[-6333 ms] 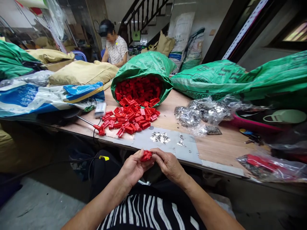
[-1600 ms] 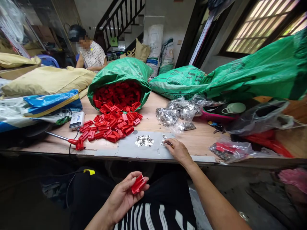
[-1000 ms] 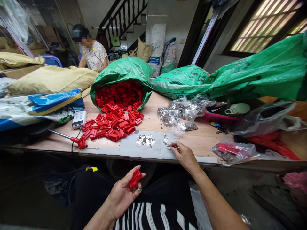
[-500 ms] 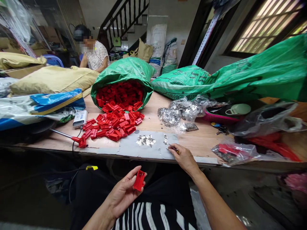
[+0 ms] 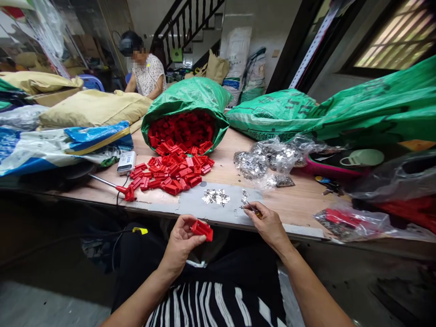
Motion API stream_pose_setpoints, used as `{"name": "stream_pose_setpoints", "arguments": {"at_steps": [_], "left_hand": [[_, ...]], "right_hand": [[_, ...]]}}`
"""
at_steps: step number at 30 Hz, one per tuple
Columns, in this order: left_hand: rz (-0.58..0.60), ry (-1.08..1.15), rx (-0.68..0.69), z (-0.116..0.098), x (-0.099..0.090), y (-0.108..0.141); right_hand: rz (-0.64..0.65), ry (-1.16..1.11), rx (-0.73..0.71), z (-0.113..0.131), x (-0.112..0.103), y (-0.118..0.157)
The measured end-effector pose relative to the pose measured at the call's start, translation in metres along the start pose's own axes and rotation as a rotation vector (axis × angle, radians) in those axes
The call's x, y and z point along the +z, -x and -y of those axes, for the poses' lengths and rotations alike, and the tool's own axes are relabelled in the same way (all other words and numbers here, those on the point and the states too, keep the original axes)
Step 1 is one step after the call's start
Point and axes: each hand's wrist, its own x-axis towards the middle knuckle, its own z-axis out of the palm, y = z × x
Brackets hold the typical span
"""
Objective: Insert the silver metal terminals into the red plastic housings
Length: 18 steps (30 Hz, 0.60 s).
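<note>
My left hand [image 5: 182, 238] is closed on a red plastic housing [image 5: 202, 230], a small open-sided box held tilted in front of the table edge. My right hand [image 5: 269, 225] rests at the edge of the grey mat [image 5: 190, 204], closed round a small screwdriver [image 5: 258, 213] with a thin metal shaft and an amber handle. Its tip is close to a few small metal pieces [image 5: 244, 198]. Left of these lies a flat pile of shiny metal plates [image 5: 215, 196]. Loose red housings [image 5: 173, 170] are heaped behind the mat's left side.
A green sack [image 5: 190, 93] lies open towards me, full of red housings. Clear bags of metal parts [image 5: 262, 159] sit at the right, near a pink basket [image 5: 334, 169]. A white power bank [image 5: 126, 162] and a metal rod [image 5: 104, 180] lie left. Across the table sits a person [image 5: 148, 75].
My left hand has risen towards the table edge and turned the red housing to lie more sideways. My right hand remains by the small metal pieces. The view has shifted a little left.
</note>
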Motion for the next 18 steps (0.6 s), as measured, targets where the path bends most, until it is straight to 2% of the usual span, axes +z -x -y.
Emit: {"name": "stream_pose_setpoints", "arguments": {"at_steps": [4,10,14,18], "left_hand": [[-0.093,-0.138,0.141,-0.004,0.005,-0.009],[-0.133,-0.462,0.368,-0.005,0.005,-0.008],[-0.144,-0.618,0.441,-0.005,0.004,-0.007],[-0.114,-0.654,0.461,-0.006,0.006,-0.005]], "right_hand": [[0.07,-0.111,-0.059,0.033,0.01,0.005],[0.199,-0.222,-0.124,0.077,0.018,0.015],[0.227,-0.227,-0.212,0.088,0.024,0.017],[0.231,-0.18,-0.3,0.089,0.032,0.016]]}}
